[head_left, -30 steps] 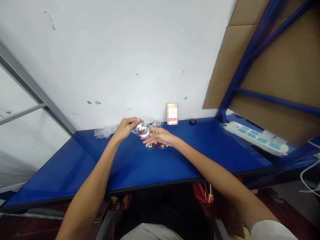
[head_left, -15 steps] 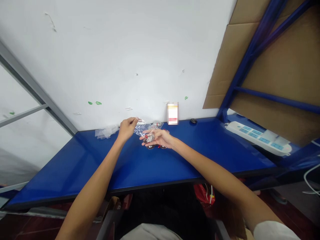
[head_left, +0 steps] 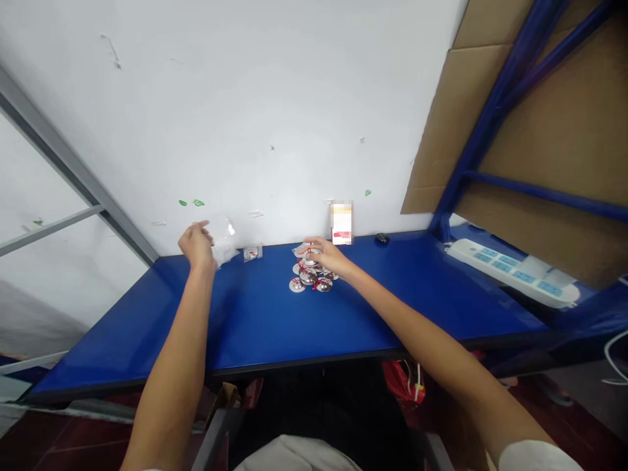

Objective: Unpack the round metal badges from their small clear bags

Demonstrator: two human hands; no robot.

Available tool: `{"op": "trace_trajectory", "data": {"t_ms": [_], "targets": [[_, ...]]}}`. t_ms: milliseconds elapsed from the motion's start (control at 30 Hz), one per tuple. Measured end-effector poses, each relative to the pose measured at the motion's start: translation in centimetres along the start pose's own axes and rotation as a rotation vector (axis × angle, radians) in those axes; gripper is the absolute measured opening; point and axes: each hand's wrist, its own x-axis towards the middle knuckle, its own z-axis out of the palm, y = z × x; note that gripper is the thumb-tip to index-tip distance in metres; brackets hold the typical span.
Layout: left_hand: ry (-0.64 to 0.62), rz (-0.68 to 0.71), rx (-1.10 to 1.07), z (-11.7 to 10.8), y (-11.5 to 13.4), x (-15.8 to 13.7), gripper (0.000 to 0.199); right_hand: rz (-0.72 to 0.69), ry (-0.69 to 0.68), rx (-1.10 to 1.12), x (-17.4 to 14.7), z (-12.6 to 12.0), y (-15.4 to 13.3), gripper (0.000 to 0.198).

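My left hand [head_left: 196, 244] is over the back left of the table, its index finger stretched out and the others bent. Just right of it, a clear plastic bag [head_left: 229, 229] stands up above some flat clear bags [head_left: 224, 256]; I see no firm grip on it. My right hand [head_left: 324, 256] has its fingers around a small shiny cymbal [head_left: 312, 258] with a red ribbon, at the top of a pile of similar cymbals [head_left: 309, 277]. The fingers partly cover the back of this pile. Another cymbal in a clear bag [head_left: 252, 253] lies between the two hands.
The blue table [head_left: 275, 333] runs along a white wall. Against the wall stands a blurred white card [head_left: 342, 224], with a black mouse-like object [head_left: 382, 239] to its right. A white power strip [head_left: 513, 271] lies at the far right beside a blue frame [head_left: 444, 226].
My left hand has moved left with the clear bag, away from my right hand. My right hand has turned from palm up to palm down, bringing its cymbal over the pile.
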Motion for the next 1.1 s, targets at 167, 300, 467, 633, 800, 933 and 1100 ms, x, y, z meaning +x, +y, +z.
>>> {"op": "trace_trajectory", "data": {"t_ms": [167, 300, 467, 633, 800, 933, 1100], "targets": [[0.070, -0.064, 0.593, -3.2, -3.9, 2.7, 0.039, -0.066, 0.121, 0.000, 0.3, -1.0, -0.2, 0.041], [0.056, -0.046, 0.805, -3.3, -5.2, 1.6, 0.048, -0.068, 0.213, -0.026, 0.3, -1.5, -0.1, 0.040], [0.022, 0.189, 0.877, -2.6, -3.5, 0.9, 0.052, -0.113, 0.216, -0.146, 1.1, -2.8, 0.6, 0.043], [-0.404, 0.350, 0.514, 1.9, -0.4, -4.2, 0.026, -0.210, 0.194, -0.280, 1.5, -3.6, 1.2, 0.043], [-0.922, 0.544, 0.222, 5.9, 1.8, -12.4, 0.029, -0.130, 0.112, -0.205, 1.1, -3.0, 1.0, 0.048], [-1.054, 0.703, 0.180, 6.1, 2.5, -15.1, 0.038, -0.141, -0.006, -0.189, 1.0, -2.4, 0.8, 0.050], [-1.060, 0.736, 0.156, 5.8, 1.9, -15.1, 0.033, -0.119, -0.031, -0.192, 0.6, -1.8, 0.4, 0.043]]}}
